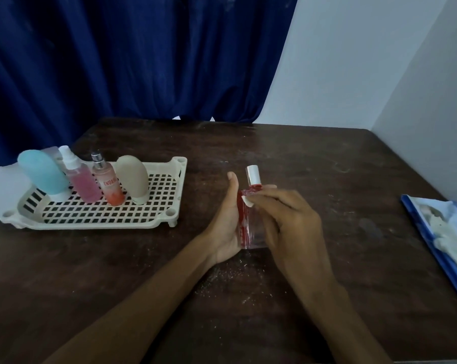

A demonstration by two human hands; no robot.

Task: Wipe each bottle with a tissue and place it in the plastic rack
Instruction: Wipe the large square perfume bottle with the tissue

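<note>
A clear glass bottle [249, 222] with a red side and a silver cap is cradled upright in my left hand [226, 227] above the table's middle. My right hand [288, 222] covers the bottle's front and pinches a small white tissue [247, 200] against its shoulder. Most of the tissue is hidden under my fingers. At the left stands the cream plastic rack [153, 222], which holds a blue tube [44, 174], a pink spray bottle [81, 179], an orange spray bottle [107, 182] and a beige tube [132, 177].
A blue tissue packet [443, 237] with white tissue spilling out lies at the table's right edge. White crumbs dot the dark wooden table [327, 166] near my wrists. A blue curtain hangs behind, and a white wall runs along the right.
</note>
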